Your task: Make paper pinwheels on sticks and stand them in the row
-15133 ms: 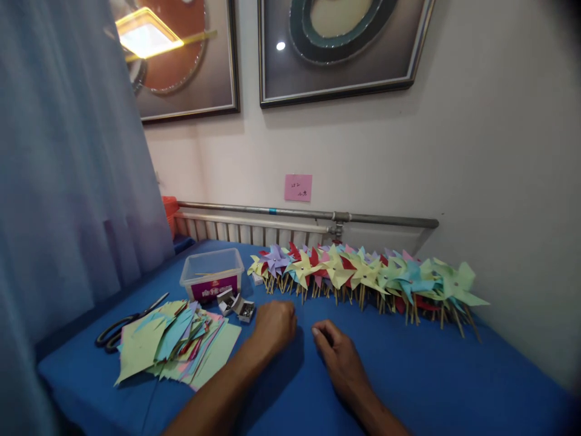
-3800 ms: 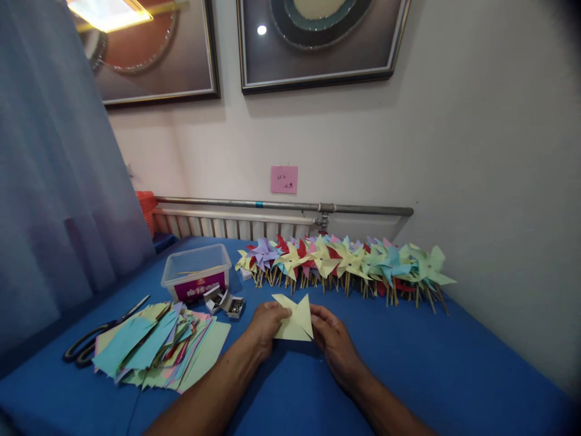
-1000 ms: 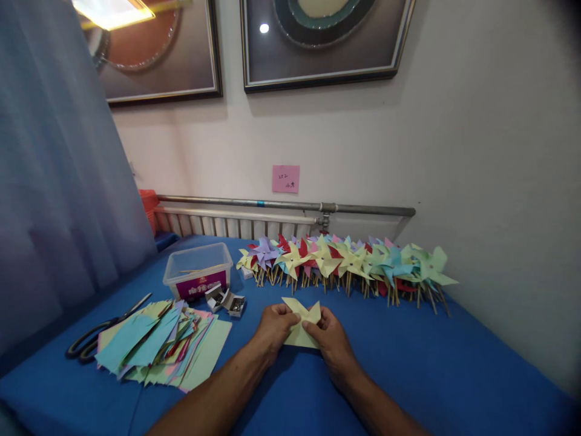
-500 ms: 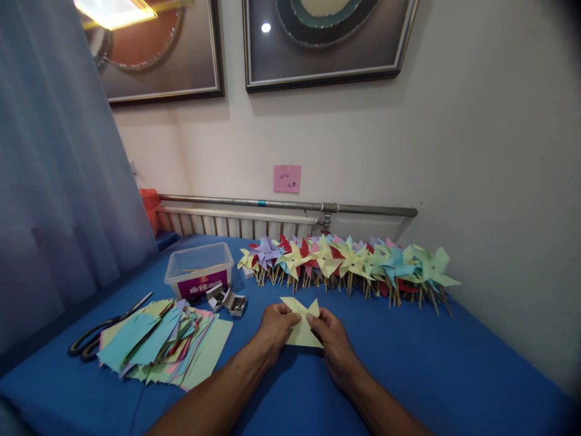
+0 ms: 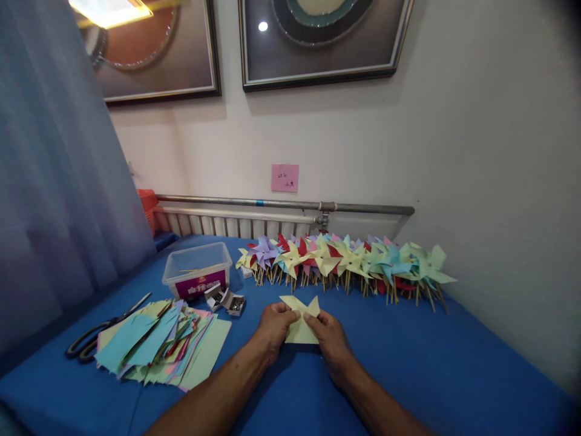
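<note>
Holding one yellow paper [image 5: 299, 324] low over the blue table [image 5: 431, 369]: left hand [image 5: 272, 327] and right hand [image 5: 330, 338] both pinching its folded tips together at the middle. Nearby: one pair of scissors [image 5: 97, 334], one clear tub [image 5: 197, 277], two little pin boxes [image 5: 226, 300], one heap of cut papers [image 5: 158, 345], and one long row of pinwheels [image 5: 345, 263], too crowded to count.

A single head-worn camera looks forward and slightly down from the near edge of the blue worktop [image 5: 431, 363]. It faces the far wall [image 5: 363, 151], close above both forearms, with the framed pictures [image 5: 318, 42] at the top edge.
</note>
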### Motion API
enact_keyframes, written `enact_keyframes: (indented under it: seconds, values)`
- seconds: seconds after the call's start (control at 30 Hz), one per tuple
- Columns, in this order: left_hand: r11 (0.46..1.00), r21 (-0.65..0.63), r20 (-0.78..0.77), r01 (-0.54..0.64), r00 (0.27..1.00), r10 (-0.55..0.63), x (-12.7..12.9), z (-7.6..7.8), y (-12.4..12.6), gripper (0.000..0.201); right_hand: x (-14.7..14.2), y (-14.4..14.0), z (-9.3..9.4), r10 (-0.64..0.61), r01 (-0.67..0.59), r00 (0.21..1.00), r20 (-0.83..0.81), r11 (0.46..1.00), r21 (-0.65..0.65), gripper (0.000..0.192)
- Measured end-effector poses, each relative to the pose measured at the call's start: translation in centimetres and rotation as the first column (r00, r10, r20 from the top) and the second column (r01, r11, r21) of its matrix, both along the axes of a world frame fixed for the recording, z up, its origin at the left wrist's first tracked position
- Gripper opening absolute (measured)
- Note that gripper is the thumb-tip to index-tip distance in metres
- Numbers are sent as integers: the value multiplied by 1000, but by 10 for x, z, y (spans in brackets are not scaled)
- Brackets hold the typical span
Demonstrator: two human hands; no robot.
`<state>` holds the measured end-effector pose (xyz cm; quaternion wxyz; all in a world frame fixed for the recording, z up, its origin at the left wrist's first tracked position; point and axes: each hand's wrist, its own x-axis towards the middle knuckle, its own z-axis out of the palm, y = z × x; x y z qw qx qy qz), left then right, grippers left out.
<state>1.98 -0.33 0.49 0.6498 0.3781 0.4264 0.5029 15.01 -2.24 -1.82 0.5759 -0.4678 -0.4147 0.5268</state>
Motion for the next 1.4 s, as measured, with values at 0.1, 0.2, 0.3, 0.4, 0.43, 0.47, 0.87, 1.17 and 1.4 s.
enact_keyframes:
  seconds: [0.1, 0.2, 0.3, 0.4, 0.43, 0.47, 0.87, 1.17, 1.4]
  values:
    - [1000, 17, -16, 24, 1000, -24, -1, -1, 0, 21, 0, 0, 0, -10, 10, 1000, -8, 1000, 2, 38]
    - [1000, 16, -73, 23, 997, -22, 0, -3, 1, 18, 0, 0, 0, -12, 12, 1000, -4, 1000, 7, 40]
    - [1000, 10, -107, 19, 994, -18, 0, -3, 2, 17, 0, 0, 1, -1, 1, 1000, 4, 1000, 14, 41]
    - [1000, 20, -122, 16, 992, -14, 0, -2, 2, 19, 0, -1, 1, -8, 8, 1000, 20, 1000, 8, 42]
    - [1000, 23, -127, 15, 992, -12, 0, -1, 2, 19, 0, -1, 1, -10, 10, 1000, 26, 1000, 7, 43]
    - [1000, 26, -131, 13, 991, -9, 0, -1, 2, 20, 1, -1, 1, -11, 11, 999, 30, 1000, 9, 42]
    - [998, 55, -103, 35, 994, -30, -2, -6, 4, 33, 0, -1, 4, -11, 11, 1000, -3, 1000, 3, 38]
    - [999, 17, -66, 43, 997, -42, -4, -8, 6, 38, 1, 0, 4, 18, -19, 998, 63, 1000, 24, 43]
    - [993, 5, 68, 116, 991, -116, -6, 5, -2, 33, 2, -3, 11, 68, -69, 995, 77, 997, 20, 43]
